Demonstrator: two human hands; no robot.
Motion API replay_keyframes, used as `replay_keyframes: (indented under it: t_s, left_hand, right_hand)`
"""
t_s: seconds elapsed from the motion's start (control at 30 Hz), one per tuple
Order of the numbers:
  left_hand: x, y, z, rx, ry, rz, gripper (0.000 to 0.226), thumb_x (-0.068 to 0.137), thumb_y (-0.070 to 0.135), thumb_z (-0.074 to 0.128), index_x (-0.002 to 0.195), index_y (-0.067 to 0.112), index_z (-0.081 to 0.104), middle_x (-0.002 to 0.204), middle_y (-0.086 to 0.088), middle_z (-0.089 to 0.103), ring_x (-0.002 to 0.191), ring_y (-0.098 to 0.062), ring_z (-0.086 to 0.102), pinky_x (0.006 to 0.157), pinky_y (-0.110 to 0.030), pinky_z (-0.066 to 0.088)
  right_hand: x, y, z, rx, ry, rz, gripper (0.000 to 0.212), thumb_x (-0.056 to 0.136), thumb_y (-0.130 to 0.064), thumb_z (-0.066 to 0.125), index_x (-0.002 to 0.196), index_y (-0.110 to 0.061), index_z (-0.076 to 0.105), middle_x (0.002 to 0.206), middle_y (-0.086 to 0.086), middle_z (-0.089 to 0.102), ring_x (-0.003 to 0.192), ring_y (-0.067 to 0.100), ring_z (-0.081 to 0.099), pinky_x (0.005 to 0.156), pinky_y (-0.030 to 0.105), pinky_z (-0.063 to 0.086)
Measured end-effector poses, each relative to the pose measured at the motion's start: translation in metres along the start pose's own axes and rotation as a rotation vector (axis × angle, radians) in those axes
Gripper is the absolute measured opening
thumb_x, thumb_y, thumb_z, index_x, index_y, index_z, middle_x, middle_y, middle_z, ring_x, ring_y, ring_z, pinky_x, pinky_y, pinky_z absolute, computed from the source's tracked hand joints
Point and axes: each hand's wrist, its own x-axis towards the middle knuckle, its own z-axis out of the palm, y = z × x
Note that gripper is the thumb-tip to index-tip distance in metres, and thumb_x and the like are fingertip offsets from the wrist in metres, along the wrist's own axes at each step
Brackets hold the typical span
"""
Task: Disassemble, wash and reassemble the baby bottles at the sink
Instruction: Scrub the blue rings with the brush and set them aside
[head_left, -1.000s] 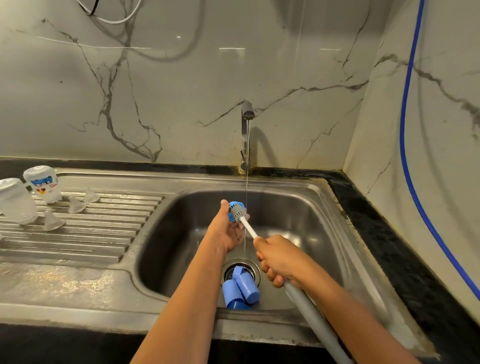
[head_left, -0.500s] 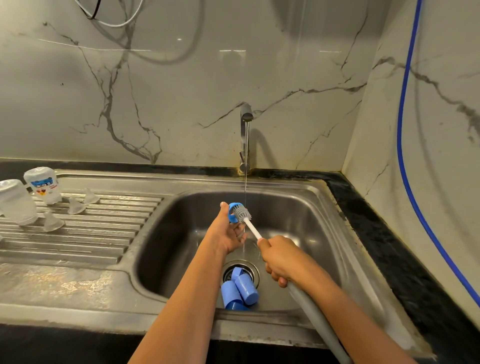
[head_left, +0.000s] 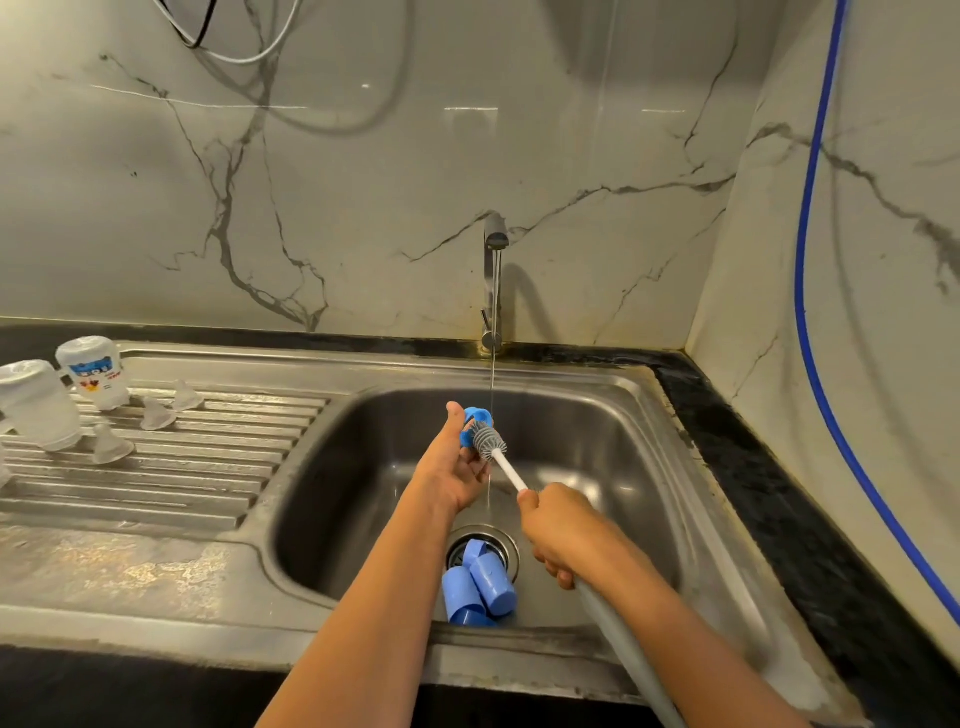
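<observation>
Over the steel sink basin (head_left: 597, 436) my left hand (head_left: 454, 465) holds a blue bottle collar ring (head_left: 475, 418) under a thin stream of water from the tap (head_left: 492, 280). My right hand (head_left: 563, 530) grips the handle of a bottle brush, whose grey bristle head (head_left: 488, 440) lies against the ring. Blue caps (head_left: 480, 584) lie on the basin floor by the drain. Two clear bottles (head_left: 96, 371) stand upside down on the drainboard (head_left: 208, 467) at the left, with clear teats (head_left: 156, 414) beside them.
A marble wall rises behind the sink and at the right. A blue hose (head_left: 810, 312) runs down the right wall. A black counter edge (head_left: 779, 493) borders the sink on the right. Cables (head_left: 234, 47) hang at the top left.
The brush head has shifted slightly against the blue ring in my left hand. Both hands stay in about the same place over the basin.
</observation>
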Motion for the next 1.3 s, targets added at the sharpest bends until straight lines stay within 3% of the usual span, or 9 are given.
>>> replay_keyframes:
  t_s: [0.17,0.37,0.53,0.7,0.87,1.03,1.17,1.23,1.3]
  left_hand:
    - [-0.001,0.001,-0.003,0.063,0.021,-0.036,0.057,0.086,0.059,0.057,0.108,0.008,0.064,0.098,-0.007,0.07,0.097,-0.019,0.063,0.102,-0.036,0.045]
    - [-0.007,0.0,0.002,0.045,-0.005,-0.065,0.058,0.088,0.059,0.054,0.113,0.008,0.064,0.107,-0.006,0.071,0.089,-0.016,0.066,0.072,-0.031,0.05]
    - [-0.013,-0.005,0.008,0.082,-0.017,-0.05,0.049,0.09,0.051,0.057,0.108,0.006,0.063,0.098,-0.008,0.072,0.094,-0.018,0.067,0.075,-0.03,0.051]
    - [-0.015,-0.005,0.012,0.132,-0.123,-0.104,0.048,0.095,0.05,0.048,0.113,0.008,0.065,0.102,-0.005,0.071,0.095,-0.015,0.066,0.076,-0.028,0.051]
    - [-0.01,0.014,0.021,0.175,-0.157,-0.107,0.049,0.097,0.046,0.045,0.124,0.006,0.058,0.107,-0.011,0.068,0.08,-0.019,0.07,0.065,-0.031,0.056]
    - [0.017,0.037,0.047,0.19,0.113,0.073,0.05,0.091,0.043,0.059,0.123,0.005,0.055,0.116,-0.015,0.064,0.103,-0.024,0.065,0.088,-0.039,0.054]
    - [0.026,0.047,0.056,0.361,0.154,0.195,0.055,0.086,0.039,0.068,0.126,0.005,0.055,0.127,-0.01,0.059,0.119,-0.022,0.055,0.108,-0.037,0.041]
    - [0.03,0.047,0.06,0.409,0.155,0.189,0.061,0.081,0.037,0.075,0.129,0.005,0.054,0.134,-0.012,0.054,0.124,-0.026,0.051,0.11,-0.038,0.038]
    - [0.031,0.045,0.06,0.398,0.138,0.168,0.066,0.075,0.042,0.078,0.125,0.005,0.056,0.12,-0.01,0.06,0.105,-0.019,0.06,0.098,-0.031,0.048]
  right_hand:
    - [0.005,0.004,0.003,0.055,-0.004,-0.065,0.034,0.099,-0.041,0.031,0.089,-0.015,0.051,0.06,0.003,0.052,0.046,0.019,0.047,0.049,0.027,0.043]
    - [0.007,0.005,0.002,0.143,-0.143,0.041,0.039,0.1,-0.04,0.03,0.079,-0.012,0.048,0.057,0.003,0.05,0.041,0.014,0.04,0.043,0.024,0.036]
    - [0.01,0.003,-0.001,0.198,-0.063,0.056,0.034,0.099,-0.038,0.032,0.084,-0.013,0.05,0.056,0.003,0.051,0.041,0.014,0.042,0.044,0.025,0.037]
    - [0.011,0.0,-0.015,0.787,-0.346,0.163,0.04,0.099,-0.029,0.038,0.061,-0.015,0.041,0.04,-0.006,0.034,0.027,0.004,0.024,0.028,0.012,0.019]
    - [0.012,-0.002,-0.031,1.411,-0.681,0.283,0.055,0.101,-0.028,0.038,0.05,-0.011,0.043,0.037,-0.006,0.029,0.023,0.003,0.026,0.023,0.012,0.019]
    - [0.006,-0.005,-0.028,1.293,-0.532,0.261,0.051,0.101,-0.028,0.038,0.053,-0.013,0.039,0.037,-0.007,0.027,0.024,0.003,0.022,0.023,0.012,0.016]
    - [0.01,-0.001,-0.026,1.207,-0.358,0.241,0.046,0.102,-0.03,0.037,0.058,-0.016,0.038,0.039,-0.007,0.028,0.025,0.002,0.021,0.026,0.01,0.015]
    - [0.013,-0.001,-0.024,1.162,-0.31,0.232,0.045,0.101,-0.03,0.037,0.059,-0.017,0.038,0.039,-0.007,0.028,0.026,0.003,0.021,0.027,0.01,0.016]
    - [0.014,-0.001,-0.022,1.121,-0.292,0.219,0.043,0.101,-0.03,0.036,0.06,-0.017,0.038,0.039,-0.007,0.028,0.026,0.003,0.021,0.028,0.01,0.016]
